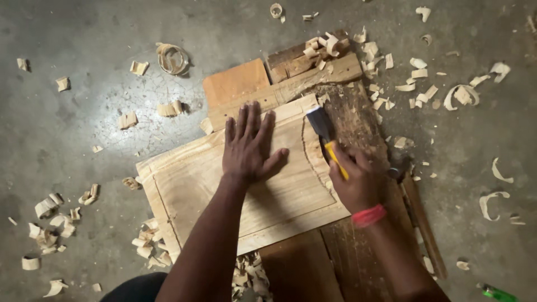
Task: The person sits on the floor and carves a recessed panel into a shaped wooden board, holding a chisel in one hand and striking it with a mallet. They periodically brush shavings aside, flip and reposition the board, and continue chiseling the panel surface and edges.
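A pale carved wooden panel [207,184] lies tilted on dark planks on the concrete floor. My left hand [250,146] presses flat on the panel's middle, fingers spread. My right hand [358,180] grips a chisel [326,136] with a yellow handle and a dark blade. The blade points toward the panel's upper right corner, beside a curved groove cut in the wood. A red band circles my right wrist.
Dark worn planks [358,120] and an orange-brown board [236,81] lie under and behind the panel. Wood shavings [49,223] are scattered all around. A hammer [417,212] rests right of my right hand. A green lighter [499,292] lies at bottom right.
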Demonstrator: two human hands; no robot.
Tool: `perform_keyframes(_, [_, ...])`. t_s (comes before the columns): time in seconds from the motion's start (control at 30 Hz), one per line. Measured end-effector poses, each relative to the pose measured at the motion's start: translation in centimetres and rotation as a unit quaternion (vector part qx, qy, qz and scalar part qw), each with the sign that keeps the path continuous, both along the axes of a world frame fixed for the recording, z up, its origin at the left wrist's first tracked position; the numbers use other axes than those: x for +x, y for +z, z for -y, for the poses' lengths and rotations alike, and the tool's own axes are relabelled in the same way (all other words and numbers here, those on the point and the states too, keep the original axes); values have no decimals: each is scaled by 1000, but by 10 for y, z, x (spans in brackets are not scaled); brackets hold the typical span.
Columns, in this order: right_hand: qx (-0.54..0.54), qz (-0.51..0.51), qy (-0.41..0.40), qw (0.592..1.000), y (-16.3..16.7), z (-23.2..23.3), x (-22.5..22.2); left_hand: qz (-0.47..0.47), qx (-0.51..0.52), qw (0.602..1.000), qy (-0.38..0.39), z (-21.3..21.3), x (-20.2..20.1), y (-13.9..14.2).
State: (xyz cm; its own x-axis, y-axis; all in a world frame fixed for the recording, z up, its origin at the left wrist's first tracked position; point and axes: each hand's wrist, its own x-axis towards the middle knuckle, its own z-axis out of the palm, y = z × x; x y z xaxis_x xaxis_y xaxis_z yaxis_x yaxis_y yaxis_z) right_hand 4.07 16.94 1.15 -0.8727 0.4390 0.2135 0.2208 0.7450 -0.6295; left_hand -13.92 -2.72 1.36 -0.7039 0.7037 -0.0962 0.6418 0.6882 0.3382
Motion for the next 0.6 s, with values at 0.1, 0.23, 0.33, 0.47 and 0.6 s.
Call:
perform_keyframes(0.1, [34, 7, 0, 999, 2, 0, -4, -9, 2, 1000, -5, 0, 0, -2])
perform_keyframes(0.23, [52, 4, 3, 999, 7, -1, -9, -6, 12, 1000, -4, 2, 1, -4])
perform_keyframes(0.33, [65, -2, 15, 998, 10, -2, -11, -9, 18, 1000, -3, 2, 1, -5])
perform_keyframes(0.47, [23, 29, 1, 999, 10, -3, -12, -8, 17, 1000, -2, 2, 1, -3])
perform_keyframes(0.6, [62, -28, 35, 997, 9, -4, -14, -10, 17, 1000, -1, 1, 1, -1])
